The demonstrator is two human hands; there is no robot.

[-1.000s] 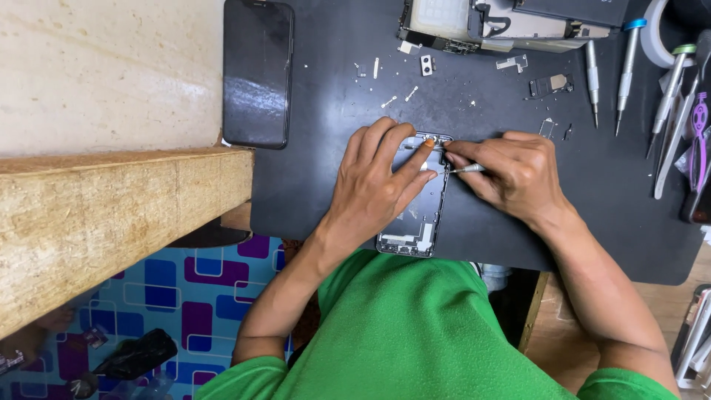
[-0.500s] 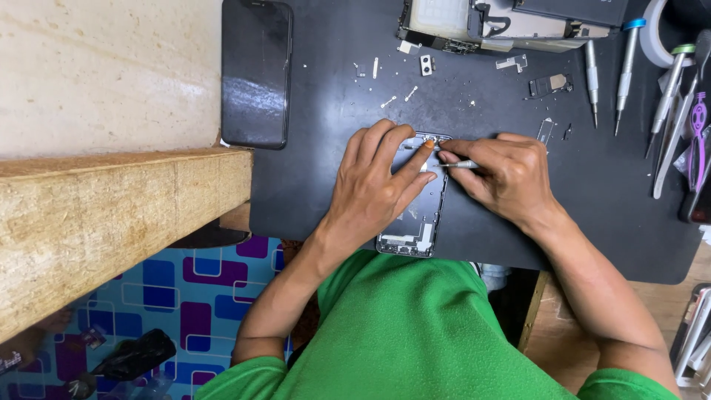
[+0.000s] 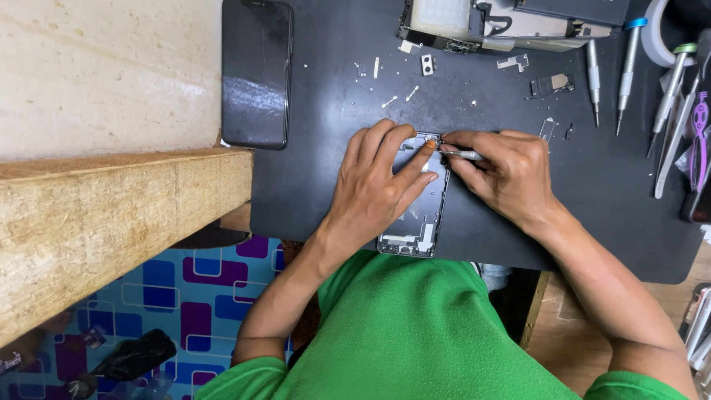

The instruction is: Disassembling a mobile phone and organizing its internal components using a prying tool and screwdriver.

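Head view, looking straight down on a dark work mat (image 3: 333,170).

Opened phone chassis (image 3: 416,222) lies on the mat near its front edge, just ahead of the person's green shirt (image 3: 415,333). Long axis runs away from the body, slightly tilted; lower end with pale parts shows, upper end is mostly under the fingers.

Left hand (image 3: 378,185) lies flat over the chassis, palm down, fingers spread and pointing up-right, index tip pressed at the top edge. It pins the frame rather than closing round it.

Right hand (image 3: 511,174) comes in from the right, wrist bent, fingers pinched shut round a slim metal tool (image 3: 463,155). Tool lies roughly crosswise to the chassis axis, tip pointing left to the top corner, just beside the left index tip. Whether it is a driver or tweezers cannot be told. Both hands meet at that corner; the right is the working one.

Around: a dark phone screen (image 3: 257,70) lies well apart to the upper left; loose small screws and brackets (image 3: 400,95) lie above the hands; screwdrivers (image 3: 626,67) lie at upper right; a wooden bench edge (image 3: 111,215) lies left.
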